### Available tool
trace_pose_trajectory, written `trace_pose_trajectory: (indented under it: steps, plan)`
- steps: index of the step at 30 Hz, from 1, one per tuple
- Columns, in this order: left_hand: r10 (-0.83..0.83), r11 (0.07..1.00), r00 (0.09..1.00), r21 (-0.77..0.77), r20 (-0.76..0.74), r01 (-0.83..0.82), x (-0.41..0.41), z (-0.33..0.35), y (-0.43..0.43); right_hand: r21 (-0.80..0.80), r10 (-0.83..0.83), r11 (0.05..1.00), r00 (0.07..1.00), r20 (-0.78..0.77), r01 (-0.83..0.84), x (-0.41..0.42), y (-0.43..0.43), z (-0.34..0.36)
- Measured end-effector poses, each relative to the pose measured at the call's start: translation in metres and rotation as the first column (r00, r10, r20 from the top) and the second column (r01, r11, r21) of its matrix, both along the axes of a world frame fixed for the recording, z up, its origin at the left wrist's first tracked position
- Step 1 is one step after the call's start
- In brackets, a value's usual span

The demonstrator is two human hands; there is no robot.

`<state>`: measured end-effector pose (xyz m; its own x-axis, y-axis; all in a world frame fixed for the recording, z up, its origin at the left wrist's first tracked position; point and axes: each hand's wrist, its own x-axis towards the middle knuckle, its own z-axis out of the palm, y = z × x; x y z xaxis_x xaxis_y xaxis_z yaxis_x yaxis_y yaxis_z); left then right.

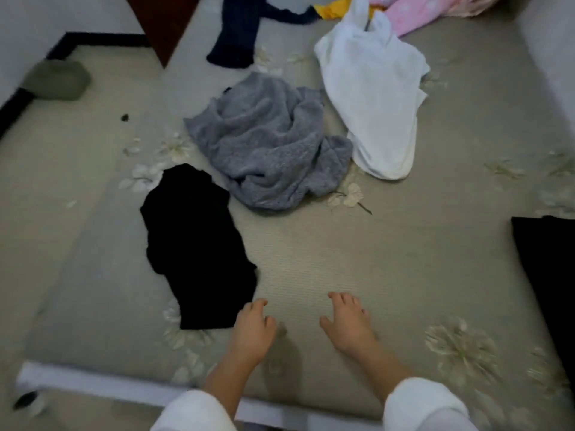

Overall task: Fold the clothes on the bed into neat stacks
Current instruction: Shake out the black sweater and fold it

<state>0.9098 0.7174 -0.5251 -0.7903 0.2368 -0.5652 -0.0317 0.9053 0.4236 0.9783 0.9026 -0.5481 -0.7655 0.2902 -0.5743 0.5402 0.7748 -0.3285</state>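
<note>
A crumpled black garment (pixel 196 247) lies on the bed (pixel 357 259) at the left. Beyond it sits a rumpled grey fleece piece (pixel 267 144), and a white garment (pixel 373 98) lies to its right. Further back are a dark navy garment (pixel 239 29), a yellow piece (pixel 334 7) and pink cloth (pixel 420 10). My left hand (pixel 253 331) hovers over the bed by the near right corner of the black garment, fingers loosely curled and holding nothing. My right hand (pixel 347 321) is beside it over bare sheet, fingers spread, empty.
A folded black item (pixel 547 275) lies at the bed's right edge. A green cushion (pixel 57 79) sits on the floor at the far left near a dark wooden panel (pixel 161 23). The bed's white front edge (pixel 93 384) runs along the bottom.
</note>
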Motion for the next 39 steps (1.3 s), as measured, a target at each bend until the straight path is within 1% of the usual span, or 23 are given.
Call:
trace_pose_trajectory:
  steps: [3, 5, 9, 11, 13, 16, 18, 20, 21, 22, 23, 24, 25, 27, 28, 29, 30, 32, 33, 34, 36, 37, 39]
  plan:
    - [0.142, 0.989, 0.990, -0.040, 0.005, -0.142, -0.029, -0.002, -0.087, -0.071, 0.057, 0.996, 0.998, 0.019, -0.055, -0.046, -0.067, -0.011]
    - [0.222, 0.973, 0.975, -0.070, 0.003, -0.221, -0.048, -0.004, -0.135, -0.095, 0.064, 0.993, 0.998, 0.005, -0.064, -0.073, -0.103, -0.016]
    - [0.312, 0.946, 0.949, -0.103, 0.043, -0.307, -0.079, -0.017, -0.187, -0.103, 0.078, 0.992, 0.997, -0.005, -0.078, -0.116, -0.144, -0.022]
    - [0.382, 0.924, 0.920, -0.055, 0.085, -0.378, -0.093, -0.027, -0.194, -0.080, 0.077, 0.994, 0.997, 0.000, -0.077, -0.134, -0.152, -0.026]
    - [0.466, 0.880, 0.875, 0.036, 0.127, -0.474, -0.106, -0.038, -0.192, -0.057, 0.051, 0.997, 0.999, -0.003, -0.051, -0.150, -0.155, -0.033]
    - [0.580, 0.762, 0.778, 0.178, 0.241, -0.623, -0.122, -0.056, -0.183, -0.009, -0.049, 0.999, 0.999, -0.002, 0.049, -0.167, -0.160, -0.047]
    - [0.590, 0.703, 0.739, 0.244, 0.325, -0.668, -0.127, -0.067, -0.175, 0.025, -0.118, 0.993, 0.992, 0.038, 0.117, -0.169, -0.164, -0.058]
    - [0.566, 0.681, 0.730, 0.282, 0.383, -0.676, -0.127, -0.075, -0.168, 0.044, -0.133, 0.991, 0.988, 0.075, 0.130, -0.167, -0.167, -0.065]
    - [0.562, 0.678, 0.728, 0.287, 0.393, -0.677, -0.127, -0.077, -0.166, 0.010, -0.147, 0.989, 0.987, 0.065, 0.146, -0.167, -0.167, -0.067]
    - [0.569, 0.677, 0.727, 0.284, 0.384, -0.679, -0.126, -0.077, -0.164, -0.074, -0.201, 0.976, 0.979, 0.031, 0.203, -0.168, -0.168, -0.067]
    - [0.584, 0.672, 0.723, 0.280, 0.368, -0.685, -0.126, -0.076, -0.163, -0.202, -0.299, 0.934, 0.954, 0.002, 0.293, -0.169, -0.168, -0.063]
    - [0.605, 0.656, 0.706, 0.273, 0.367, -0.704, -0.127, -0.072, -0.162, -0.325, -0.416, 0.860, 0.909, -0.001, 0.394, -0.171, -0.166, -0.056]
    - [0.628, 0.621, 0.674, 0.272, 0.389, -0.735, -0.128, -0.065, -0.162, -0.404, -0.529, 0.776, 0.849, 0.002, 0.485, -0.174, -0.162, -0.046]
    - [0.652, 0.516, 0.593, 0.297, 0.472, -0.803, -0.133, -0.045, -0.163, -0.502, -0.721, 0.599, 0.693, 0.001, 0.624, -0.181, -0.145, -0.023]
    - [0.651, 0.472, 0.568, 0.318, 0.504, -0.822, -0.135, -0.034, -0.164, -0.548, -0.791, 0.511, 0.611, 0.002, 0.662, -0.185, -0.134, -0.008]
    - [0.644, 0.431, 0.551, 0.343, 0.531, -0.835, -0.138, -0.021, -0.165, -0.585, -0.839, 0.442, 0.545, -0.002, 0.680, -0.188, -0.120, 0.008]
    - [0.632, 0.383, 0.531, 0.368, 0.564, -0.847, -0.139, -0.007, -0.165, -0.609, -0.865, 0.406, 0.502, -0.015, 0.681, -0.191, -0.106, 0.027]
    - [0.571, 0.277, 0.504, 0.425, 0.648, -0.861, -0.141, 0.023, -0.162, -0.639, -0.869, 0.413, 0.491, -0.064, 0.649, -0.196, -0.078, 0.068]
    - [0.526, 0.242, 0.517, 0.464, 0.676, -0.852, -0.141, 0.040, -0.159, -0.653, -0.856, 0.441, 0.508, -0.099, 0.616, -0.196, -0.066, 0.091]
    - [0.488, 0.232, 0.545, 0.500, 0.682, -0.834, -0.141, 0.057, -0.154, -0.665, -0.836, 0.476, 0.530, -0.139, 0.576, -0.196, -0.056, 0.114]
    - [0.444, 0.258, 0.625, 0.577, 0.642, -0.775, -0.140, 0.093, -0.141, -0.677, -0.793, 0.540, 0.572, -0.210, 0.500, -0.191, -0.041, 0.160]
    - [0.432, 0.262, 0.656, 0.610, 0.619, -0.748, -0.139, 0.113, -0.134, -0.684, -0.778, 0.560, 0.581, -0.239, 0.468, -0.188, -0.034, 0.182]
    - [0.424, 0.255, 0.688, 0.651, 0.589, -0.715, -0.137, 0.149, -0.119, -0.696, -0.760, 0.587, 0.579, -0.297, 0.413, -0.179, -0.019, 0.221]
